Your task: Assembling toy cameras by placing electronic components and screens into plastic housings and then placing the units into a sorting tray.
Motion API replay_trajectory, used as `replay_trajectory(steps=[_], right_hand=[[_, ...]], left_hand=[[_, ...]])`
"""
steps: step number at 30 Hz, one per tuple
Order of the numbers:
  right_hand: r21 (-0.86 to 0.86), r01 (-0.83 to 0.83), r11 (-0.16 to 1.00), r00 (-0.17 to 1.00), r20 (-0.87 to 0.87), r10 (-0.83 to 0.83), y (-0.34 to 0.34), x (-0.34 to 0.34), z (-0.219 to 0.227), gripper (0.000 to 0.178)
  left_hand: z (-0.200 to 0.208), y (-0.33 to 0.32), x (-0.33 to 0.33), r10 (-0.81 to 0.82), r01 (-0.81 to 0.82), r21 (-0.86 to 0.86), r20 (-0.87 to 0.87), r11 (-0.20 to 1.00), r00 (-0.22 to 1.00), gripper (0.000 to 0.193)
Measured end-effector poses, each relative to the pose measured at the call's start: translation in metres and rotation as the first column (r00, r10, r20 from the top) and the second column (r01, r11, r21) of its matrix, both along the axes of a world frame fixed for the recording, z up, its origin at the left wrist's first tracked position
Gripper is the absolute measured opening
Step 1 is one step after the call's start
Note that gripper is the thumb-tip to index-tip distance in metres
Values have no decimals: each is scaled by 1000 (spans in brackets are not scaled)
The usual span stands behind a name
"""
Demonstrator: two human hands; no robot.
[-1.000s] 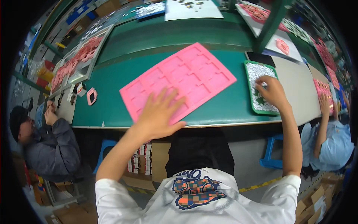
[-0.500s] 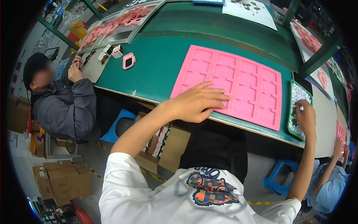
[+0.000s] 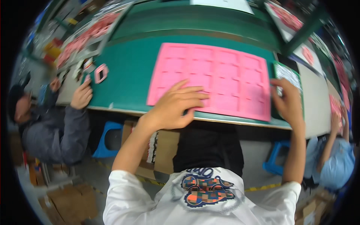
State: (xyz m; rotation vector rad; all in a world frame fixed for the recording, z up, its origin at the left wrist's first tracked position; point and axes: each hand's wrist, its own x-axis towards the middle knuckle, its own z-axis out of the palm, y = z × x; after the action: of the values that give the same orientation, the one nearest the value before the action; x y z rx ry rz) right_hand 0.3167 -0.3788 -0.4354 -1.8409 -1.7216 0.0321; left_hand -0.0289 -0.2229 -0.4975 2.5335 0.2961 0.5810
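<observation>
- The person's left hand lies flat, fingers spread, on the near edge of the big pink tray. It presses down and grips nothing.
- The pink tray lies flat on the green table, right in front of the person.
- The right hand is at the tray's right edge, beside a small green tray. Whether its fingers pinch anything cannot be told.
- It looks like the tray is being held still while small parts get picked up. That calls for a steady left hand.
- A small pink frame lies far to the left.
- Other workers sit on both sides. Cardboard boxes stand on the floor.
</observation>
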Motion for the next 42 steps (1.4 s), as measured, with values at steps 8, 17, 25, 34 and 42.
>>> replay_trajectory(steps=[8, 17, 25, 34, 42], right_hand=[[-35, -228, 973, 974, -1, 228, 22, -56, -23, 15], [-15, -203, 979, 976, 76, 203, 40, -77, -42, 15], [10, -177, 984, 983, -43, 178, 44, -77, -43, 17], [-186, -149, 971, 980, -162, 119, 71, -70, -38, 13], [-148, -200, 969, 969, -175, 173, 75, -62, -38, 10]], left_hand=[[17, -5, 5, 40, -44, -100, -44, 994, 998, 33], [23, -6, 21, 218, -216, -195, -12, 957, 976, 27], [-1, 93, -107, 754, -881, 171, 462, 440, 467, 33], [-41, 157, -208, 954, -780, 625, 205, 45, 220, 27], [-36, 143, -195, 867, -725, 651, 206, 225, 454, 20]])
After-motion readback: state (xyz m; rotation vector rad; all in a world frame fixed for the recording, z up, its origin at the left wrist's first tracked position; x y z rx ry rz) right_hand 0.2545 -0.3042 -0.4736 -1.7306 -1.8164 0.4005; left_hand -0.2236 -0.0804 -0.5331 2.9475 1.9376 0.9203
